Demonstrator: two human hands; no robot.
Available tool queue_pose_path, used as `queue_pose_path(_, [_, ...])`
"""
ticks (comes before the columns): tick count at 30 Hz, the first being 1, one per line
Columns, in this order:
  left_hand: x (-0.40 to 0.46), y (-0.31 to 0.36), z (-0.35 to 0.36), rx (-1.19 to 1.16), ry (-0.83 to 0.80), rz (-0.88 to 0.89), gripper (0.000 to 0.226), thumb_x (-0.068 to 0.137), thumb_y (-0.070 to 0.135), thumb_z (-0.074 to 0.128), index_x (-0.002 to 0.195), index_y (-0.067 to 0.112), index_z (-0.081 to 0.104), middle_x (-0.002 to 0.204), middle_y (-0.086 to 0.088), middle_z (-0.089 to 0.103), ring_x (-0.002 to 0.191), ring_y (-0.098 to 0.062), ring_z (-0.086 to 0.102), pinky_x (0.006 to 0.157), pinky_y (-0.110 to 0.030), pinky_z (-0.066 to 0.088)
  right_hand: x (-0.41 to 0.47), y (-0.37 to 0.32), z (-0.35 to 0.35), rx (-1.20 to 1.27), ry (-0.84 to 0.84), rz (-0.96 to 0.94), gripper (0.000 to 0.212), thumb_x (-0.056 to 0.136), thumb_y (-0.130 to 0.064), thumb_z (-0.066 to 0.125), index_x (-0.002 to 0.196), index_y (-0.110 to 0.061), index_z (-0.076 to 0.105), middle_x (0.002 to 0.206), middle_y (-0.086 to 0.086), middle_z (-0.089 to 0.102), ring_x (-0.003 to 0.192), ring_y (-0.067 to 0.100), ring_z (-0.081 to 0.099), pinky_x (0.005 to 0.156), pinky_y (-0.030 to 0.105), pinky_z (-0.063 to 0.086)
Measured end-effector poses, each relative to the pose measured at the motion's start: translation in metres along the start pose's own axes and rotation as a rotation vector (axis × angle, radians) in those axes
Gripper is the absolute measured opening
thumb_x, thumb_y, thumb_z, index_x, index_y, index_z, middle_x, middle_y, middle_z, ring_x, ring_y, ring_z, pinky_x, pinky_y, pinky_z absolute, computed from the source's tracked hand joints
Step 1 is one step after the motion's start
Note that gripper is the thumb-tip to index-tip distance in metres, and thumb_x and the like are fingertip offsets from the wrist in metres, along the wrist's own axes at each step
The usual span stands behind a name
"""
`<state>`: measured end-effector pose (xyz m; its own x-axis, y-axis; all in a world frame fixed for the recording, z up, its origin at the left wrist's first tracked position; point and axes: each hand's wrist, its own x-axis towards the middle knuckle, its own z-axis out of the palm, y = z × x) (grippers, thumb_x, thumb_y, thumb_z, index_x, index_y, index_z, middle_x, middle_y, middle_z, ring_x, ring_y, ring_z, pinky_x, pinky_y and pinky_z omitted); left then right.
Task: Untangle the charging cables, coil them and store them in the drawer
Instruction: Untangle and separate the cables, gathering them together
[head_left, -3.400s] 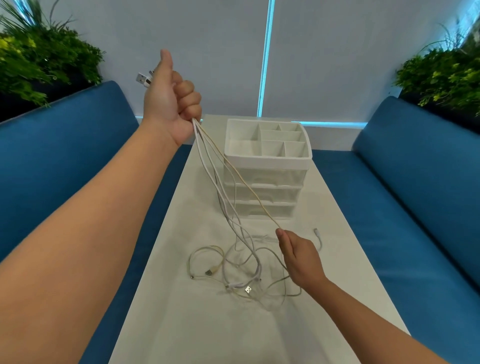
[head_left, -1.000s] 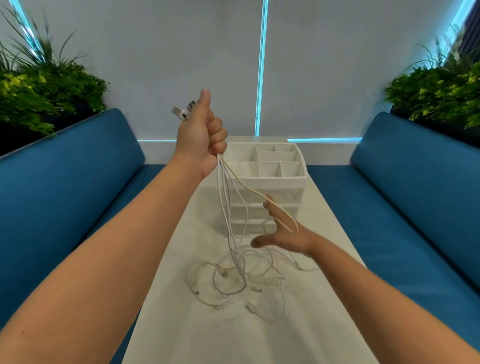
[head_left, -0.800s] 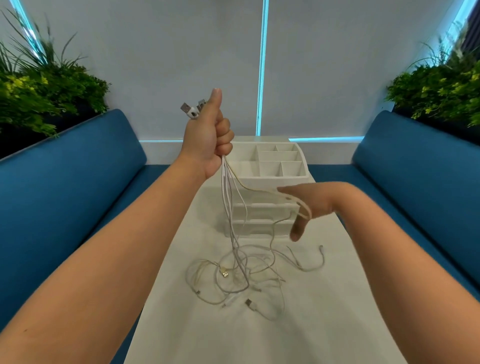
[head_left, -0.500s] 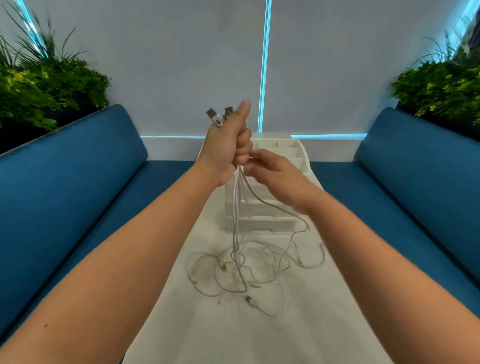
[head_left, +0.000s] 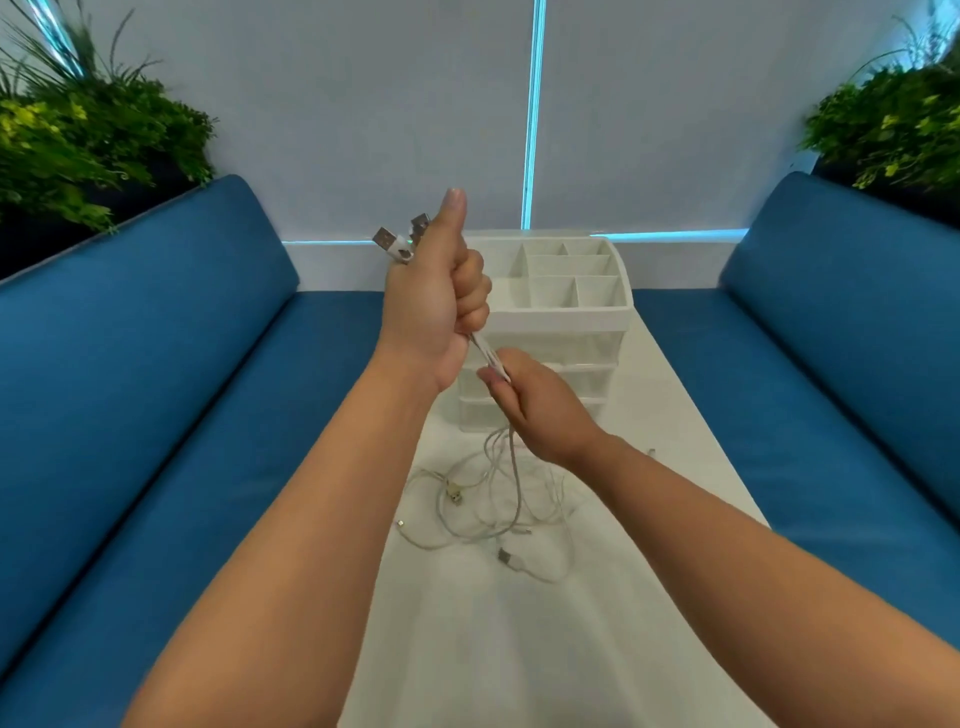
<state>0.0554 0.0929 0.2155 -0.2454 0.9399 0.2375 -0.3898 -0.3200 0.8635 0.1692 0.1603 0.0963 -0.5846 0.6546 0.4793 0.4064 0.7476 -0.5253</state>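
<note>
Both hands hide the cables (head_left: 511, 483) they grip; the organizer's (head_left: 566, 317) lower drawers sit partly behind them.

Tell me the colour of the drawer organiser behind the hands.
White drawer organiser, shown in the head view.

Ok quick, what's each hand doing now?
Left hand: closed, gripping the cables near their plugs.
Right hand: closed, pinching the same cables just below.

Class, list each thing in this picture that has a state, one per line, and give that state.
Left hand: raised, gripping the cables just below their USB plugs.
Right hand: gripping the cables below the left hand.
Cables: tangled, lower ends loose on the table.
USB plugs: sticking out above the fist.
Organiser: drawers closed, top compartments empty.
</note>
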Motion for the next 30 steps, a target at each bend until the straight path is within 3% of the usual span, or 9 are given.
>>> queue_pose_path(5, [-0.020, 0.011, 0.002, -0.062, 0.068, 0.093, 0.053, 0.102, 0.039, 0.049, 0.068, 0.023, 0.012, 0.052, 0.005, 0.013, 0.046, -0.010, 0.009, 0.042, -0.025, 0.010, -0.025, 0.029, 0.017, -0.087, -0.057, 0.121, 0.058, 0.096, -0.058, 0.019, 0.077, -0.012, 0.050, 0.074, 0.004, 0.055, 0.072, 0.023, 0.050, 0.069, 0.040, 0.043])
queue_pose_path(10, [-0.038, 0.007, -0.008, -0.133, 0.146, 0.080, 0.053, 0.101, 0.042, 0.049, 0.067, 0.023, 0.013, 0.055, 0.005, 0.011, 0.047, -0.011, 0.008, 0.040, -0.023, 0.012, -0.035, 0.035, 0.023, -0.103, -0.150, 0.095, 0.038, 0.101, -0.043, 0.037, 0.081, -0.016, 0.053, 0.079, -0.004, 0.062, 0.079, 0.019, 0.053, 0.077, 0.031, 0.035])
queue_pose_path(13, [-0.045, 0.011, -0.016, -0.158, 0.187, 0.086, 0.054, 0.101, 0.043, 0.049, 0.065, 0.024, 0.014, 0.057, 0.005, 0.010, 0.048, -0.010, 0.007, 0.039, -0.023, 0.013, -0.034, 0.035, 0.023, -0.101, -0.166, 0.114, 0.051, 0.093, -0.060, 0.030, 0.083, -0.017, 0.057, 0.078, -0.010, 0.059, 0.080, 0.016, 0.053, 0.075, 0.035, 0.041])
queue_pose_path(15, [-0.049, 0.011, -0.020, -0.169, 0.197, 0.080, 0.054, 0.100, 0.044, 0.050, 0.065, 0.025, 0.013, 0.058, 0.005, 0.010, 0.049, -0.011, 0.007, 0.040, -0.024, 0.012, -0.032, 0.035, 0.023, -0.060, -0.149, 0.140, 0.057, 0.090, -0.064, 0.031, 0.080, -0.017, 0.062, 0.074, -0.006, 0.060, 0.079, 0.017, 0.055, 0.074, 0.037, 0.046])
queue_pose_path(18, [-0.051, 0.012, -0.026, -0.210, 0.220, 0.073, 0.053, 0.100, 0.045, 0.050, 0.068, 0.025, 0.012, 0.056, 0.006, 0.010, 0.048, -0.011, 0.006, 0.038, -0.023, 0.013, -0.031, 0.037, 0.019, -0.023, -0.115, 0.190, 0.052, 0.093, -0.058, 0.044, 0.072, -0.015, 0.062, 0.064, -0.009, 0.056, 0.078, 0.016, 0.052, 0.067, 0.034, 0.044])
queue_pose_path(22, [-0.050, 0.013, -0.031, -0.250, 0.253, 0.074, 0.054, 0.100, 0.046, 0.049, 0.064, 0.026, 0.014, 0.055, 0.006, 0.009, 0.047, -0.010, 0.006, 0.038, -0.022, 0.012, -0.036, 0.044, 0.011, 0.042, -0.140, 0.180, 0.049, 0.095, -0.049, 0.051, 0.057, -0.020, 0.058, 0.052, -0.015, 0.055, 0.060, 0.004, 0.050, 0.062, 0.023, 0.037])
queue_pose_path(28, [-0.035, -0.003, -0.058, -0.371, 0.421, 0.090, 0.054, 0.099, 0.048, 0.050, 0.060, 0.025, 0.020, 0.060, 0.005, 0.010, 0.050, -0.012, 0.008, 0.040, -0.023, 0.014, -0.052, 0.049, -0.006, -0.018, -0.202, 0.346, 0.060, 0.090, -0.063, 0.039, 0.076, -0.009, 0.059, 0.066, 0.002, 0.057, 0.062, 0.018, 0.051, 0.063, 0.035, 0.041])
queue_pose_path(30, [-0.027, -0.018, -0.077, -0.453, 0.488, 0.068, 0.056, 0.098, 0.050, 0.051, 0.058, 0.024, 0.021, 0.060, 0.005, 0.011, 0.050, -0.012, 0.008, 0.040, -0.023, 0.014, -0.051, 0.050, -0.014, -0.054, -0.200, 0.375, 0.058, 0.093, -0.061, 0.041, 0.070, -0.010, 0.052, 0.062, 0.000, 0.050, 0.059, 0.016, 0.045, 0.061, 0.035, 0.037])
